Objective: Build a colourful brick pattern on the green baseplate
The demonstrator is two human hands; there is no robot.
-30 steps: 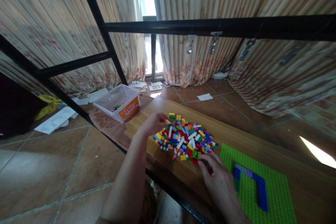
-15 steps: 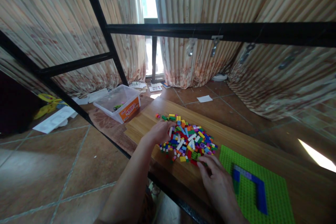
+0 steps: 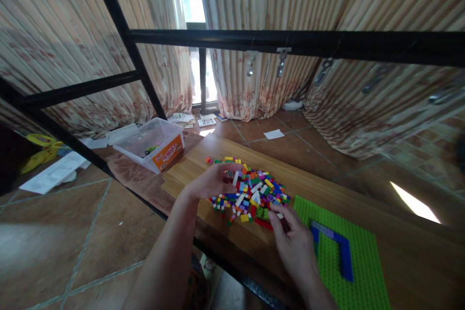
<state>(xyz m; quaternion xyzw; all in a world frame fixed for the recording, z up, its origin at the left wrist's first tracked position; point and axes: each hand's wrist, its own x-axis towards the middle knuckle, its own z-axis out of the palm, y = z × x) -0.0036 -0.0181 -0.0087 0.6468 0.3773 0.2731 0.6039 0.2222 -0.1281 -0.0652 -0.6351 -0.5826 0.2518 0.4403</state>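
Observation:
A heap of small coloured bricks point(image 3: 254, 191) lies on a wooden tabletop point(image 3: 218, 232). My left hand point(image 3: 210, 181) rests on the heap's left side, fingers curled over bricks near a dark red one; whether it grips any brick is hidden. My right hand point(image 3: 292, 240) is at the heap's near right edge, fingertips pinched among the bricks by a red piece point(image 3: 262, 223). To its right lies a green baseplate point(image 3: 363, 256) with a blue L-shaped row of bricks point(image 3: 341, 252) on it.
A clear plastic box point(image 3: 152, 144) with an orange label stands at the table's far left on a patterned cloth. A black metal frame point(image 3: 254, 41) crosses above. Striped curtains hang behind. Papers lie on the tiled floor point(image 3: 65, 232).
My left hand has slid rightward into the heap, leaving a few bricks behind at the far left. My right hand has moved up slightly to the heap's edge. The camera has shifted.

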